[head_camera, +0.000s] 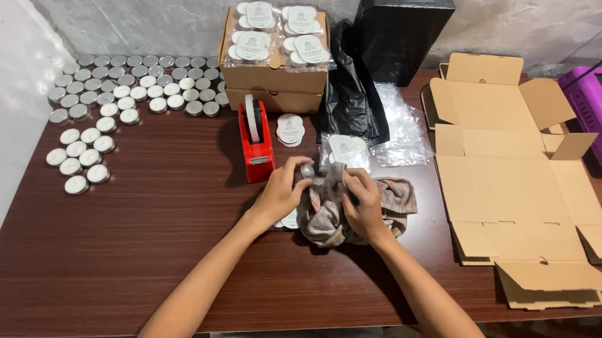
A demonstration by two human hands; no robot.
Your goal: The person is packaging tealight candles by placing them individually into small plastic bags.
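I am wiping: my left hand pinches a small tin, my right hand grips the rag mid-tabletop; next needs a steady turn.

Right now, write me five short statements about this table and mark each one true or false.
1. Both hands, the left hand and the right hand, are on a crumpled cloth. True.
2. The tape dispenser is blue. False: it is red.
3. Small round tins sit in rows at the table's far left. True.
4. The flattened cardboard box lies left of the hands. False: it lies to their right.
5. The left hand holds a small round tin against the cloth. True.
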